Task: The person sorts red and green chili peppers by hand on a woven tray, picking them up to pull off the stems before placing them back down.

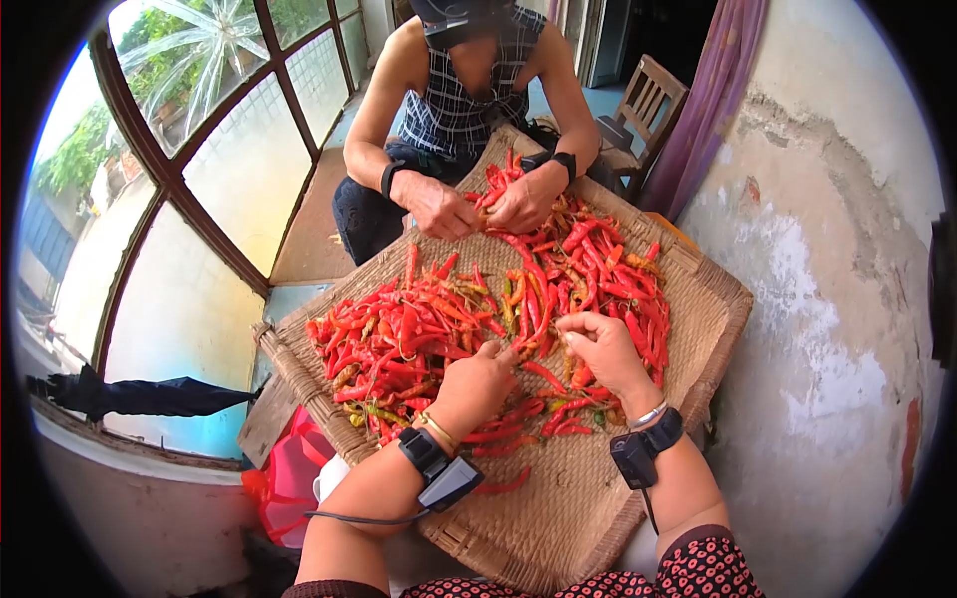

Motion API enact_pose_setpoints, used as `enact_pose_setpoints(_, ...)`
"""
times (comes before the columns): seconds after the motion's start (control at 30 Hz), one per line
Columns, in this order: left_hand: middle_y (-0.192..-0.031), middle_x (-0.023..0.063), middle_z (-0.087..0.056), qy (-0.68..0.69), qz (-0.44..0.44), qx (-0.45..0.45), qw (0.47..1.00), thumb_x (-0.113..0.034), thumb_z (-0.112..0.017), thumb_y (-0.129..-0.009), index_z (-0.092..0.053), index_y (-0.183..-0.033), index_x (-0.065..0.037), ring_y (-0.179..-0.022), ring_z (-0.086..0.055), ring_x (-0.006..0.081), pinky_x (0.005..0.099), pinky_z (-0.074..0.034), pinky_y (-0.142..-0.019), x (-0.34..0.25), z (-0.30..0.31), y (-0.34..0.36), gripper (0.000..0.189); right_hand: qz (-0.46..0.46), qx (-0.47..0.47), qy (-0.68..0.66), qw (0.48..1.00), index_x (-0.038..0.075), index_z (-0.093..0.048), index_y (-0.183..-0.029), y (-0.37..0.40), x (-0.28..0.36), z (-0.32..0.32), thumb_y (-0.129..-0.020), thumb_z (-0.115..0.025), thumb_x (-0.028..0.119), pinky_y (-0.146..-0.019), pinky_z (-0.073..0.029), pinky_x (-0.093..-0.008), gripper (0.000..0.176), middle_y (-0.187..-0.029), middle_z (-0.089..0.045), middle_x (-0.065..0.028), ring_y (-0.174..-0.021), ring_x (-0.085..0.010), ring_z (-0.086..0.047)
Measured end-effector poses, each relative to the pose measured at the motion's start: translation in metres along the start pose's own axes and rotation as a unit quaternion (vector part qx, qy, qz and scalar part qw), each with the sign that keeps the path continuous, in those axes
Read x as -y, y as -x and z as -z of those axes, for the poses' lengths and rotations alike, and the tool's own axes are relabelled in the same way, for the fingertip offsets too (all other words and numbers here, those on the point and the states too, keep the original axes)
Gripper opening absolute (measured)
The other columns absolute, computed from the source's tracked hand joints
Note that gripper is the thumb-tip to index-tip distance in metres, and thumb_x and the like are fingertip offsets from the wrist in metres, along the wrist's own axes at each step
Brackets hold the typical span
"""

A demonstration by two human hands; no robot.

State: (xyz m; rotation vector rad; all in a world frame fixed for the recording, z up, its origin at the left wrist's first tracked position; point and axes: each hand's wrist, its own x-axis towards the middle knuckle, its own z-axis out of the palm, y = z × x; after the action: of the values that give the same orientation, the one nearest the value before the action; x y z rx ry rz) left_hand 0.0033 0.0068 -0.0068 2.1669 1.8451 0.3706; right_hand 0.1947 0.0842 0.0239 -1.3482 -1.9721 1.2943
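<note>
Well inside tray rim (735,324), left hand (473,390) and right hand (610,355) overhang peppers (404,334).

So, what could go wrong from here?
The cable at the left wrist device hangs loose and might snag on the woven tray. The left hand and right hand are close together over the red peppers, so they could bump. The co-worker's hands share the tray; a knock on its rim might shift the heap.
</note>
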Motion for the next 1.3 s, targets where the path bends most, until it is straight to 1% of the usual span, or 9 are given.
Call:
enact_pose_setpoints(0.07, -0.110, 0.0133, -0.057, 0.014, -0.009, -0.056, 0.998, -0.023, -0.065, -0.077, -0.056, -0.111, -0.008, -0.078, -0.063, 0.0306, 0.0389, -0.052, -0.063, 0.003, 0.008, 0.001, 0.039, 0.103, -0.058, -0.347, 0.930, 0.001, -0.054, -0.120, -0.003, 0.000, -0.010, -0.078, -0.062, 0.005, -0.086, -0.044, -0.0267, 0.042, -0.116, -0.055, -0.0119, -0.104, -0.0154, -0.054)
enact_pose_setpoints(0.13, -0.104, 0.0119, -0.058, 0.005, -0.032, -0.163, 0.986, -0.020, -0.066, -0.076, -0.058, -0.106, -0.008, -0.076, -0.063, 0.0286, 0.0377, -0.052, -0.062, 0.001, 0.026, 0.004, 0.034, 0.111, -0.041, -0.290, 0.950, 0.002, -0.042, -0.131, -0.006, -0.010, -0.007, -0.078, -0.064, 0.007, -0.096, -0.040, -0.0290, 0.058, -0.127, -0.046, -0.0142, -0.117, -0.0213, -0.047)
enact_pose_setpoints(0.2, -0.101, 0.0099, -0.057, -0.004, -0.038, -0.207, 0.978, -0.018, -0.067, -0.074, -0.058, -0.102, -0.007, -0.080, -0.060, 0.0269, 0.0362, -0.050, -0.066, 0.002, 0.038, 0.006, 0.031, 0.213, -0.123, 0.111, 0.963, 0.002, -0.047, -0.126, -0.006, -0.019, -0.005, -0.077, -0.064, 0.008, -0.095, -0.041, -0.0308, 0.052, -0.123, -0.047, -0.0166, -0.115, -0.0267, -0.049)
enact_pose_setpoints(0.33, -0.111, 0.0121, -0.053, -0.139, 0.031, -0.309, 0.940, -0.022, -0.070, -0.071, -0.056, -0.108, -0.007, -0.098, -0.050, 0.0300, 0.0415, -0.041, -0.085, 0.012, 0.062, 0.009, 0.043, 0.108, -0.001, 0.096, 0.990, -0.001, -0.060, -0.106, 0.002, -0.006, -0.009, -0.076, -0.064, 0.010, -0.079, -0.048, -0.0324, 0.032, -0.100, -0.060, -0.0130, -0.091, -0.0261, -0.060)
enact_pose_setpoints(0.47, -0.112, 0.0154, -0.054, -0.146, 0.163, -0.188, 0.957, -0.029, -0.071, -0.070, -0.052, -0.117, -0.006, -0.099, -0.051, 0.0309, 0.0413, -0.042, -0.084, 0.042, 0.047, 0.006, 0.056, 0.222, -0.025, 0.144, 0.964, -0.001, -0.062, -0.099, 0.004, -0.005, -0.021, -0.075, -0.063, 0.010, -0.071, -0.049, -0.0325, 0.027, -0.092, -0.061, -0.0147, -0.082, -0.0256, -0.062)
enact_pose_setpoints(0.73, -0.091, 0.0118, -0.059, -0.131, 0.037, -0.037, 0.990, -0.011, -0.054, -0.078, -0.059, -0.087, -0.005, -0.079, -0.061, 0.0261, 0.0368, -0.051, -0.063, 0.031, 0.020, 0.009, 0.012, 0.202, -0.004, 0.150, 0.968, -0.001, -0.063, -0.094, 0.003, -0.013, -0.024, -0.075, -0.063, 0.008, -0.064, -0.049, -0.0318, 0.022, -0.079, -0.061, -0.0145, -0.070, -0.0248, -0.063)
enact_pose_setpoints(0.9, -0.082, 0.0138, -0.058, 0.001, -0.055, 0.031, 0.998, -0.010, -0.058, -0.074, -0.060, -0.093, -0.005, -0.075, -0.061, 0.0293, 0.0394, -0.051, -0.064, 0.009, 0.015, 0.015, 0.019, 0.195, 0.044, 0.129, 0.971, 0.000, -0.062, -0.101, 0.006, -0.008, -0.024, -0.078, -0.063, 0.011, -0.067, -0.050, -0.0349, 0.025, -0.086, -0.061, -0.0153, -0.073, -0.0260, -0.063)
enact_pose_setpoints(1.13, -0.082, 0.0149, -0.059, 0.312, -0.083, -0.072, 0.944, -0.010, -0.067, -0.076, -0.058, -0.096, -0.001, -0.075, -0.062, 0.0270, 0.0353, -0.050, -0.067, -0.001, 0.006, 0.009, 0.023, 0.149, 0.130, -0.056, 0.979, 0.000, -0.059, -0.110, 0.012, 0.000, -0.030, -0.082, -0.060, 0.010, -0.075, -0.048, -0.0300, 0.030, -0.097, -0.062, -0.0112, -0.087, -0.0166, -0.060)
enact_pose_setpoints(1.3, -0.083, 0.0147, -0.061, 0.338, -0.051, -0.058, 0.938, -0.011, -0.070, -0.075, -0.057, -0.094, -0.001, -0.075, -0.062, 0.0251, 0.0325, -0.050, -0.066, -0.002, 0.012, 0.008, 0.025, 0.021, 0.150, -0.141, 0.978, -0.001, -0.059, -0.107, 0.014, 0.004, -0.029, -0.087, -0.057, 0.012, -0.067, -0.048, -0.0247, 0.023, -0.089, -0.063, -0.0062, -0.076, -0.0086, -0.058)
